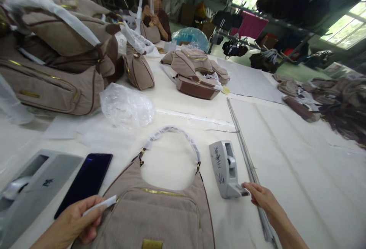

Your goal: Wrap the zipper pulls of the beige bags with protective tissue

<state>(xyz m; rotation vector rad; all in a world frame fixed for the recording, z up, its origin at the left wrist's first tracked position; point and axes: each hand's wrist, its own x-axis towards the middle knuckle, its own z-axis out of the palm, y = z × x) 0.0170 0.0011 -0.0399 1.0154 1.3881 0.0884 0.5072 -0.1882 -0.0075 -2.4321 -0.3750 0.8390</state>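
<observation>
A taupe corduroy handbag (160,207) lies front up before me, its handle (171,128) wrapped in white film. My left hand (78,218) is closed, pinching a white strip (104,204) between thumb and fingers. That strip reaches to the gold zipper pull at the bag's left side and hides part of it. To the right of the bag stands a grey tape dispenser (220,165) with handwriting on its side. At its front cutting end, my right hand (259,195) has thumb and finger pinched on the end of the tape, which is hard to see.
Left of the bag are a dark phone (87,180) and a second grey tape dispenser (42,184). Crumpled clear plastic (126,106) and piled handbags (51,77) lie behind. A metal bar (248,161) runs along the right. A person (157,16) handles a bag at the back.
</observation>
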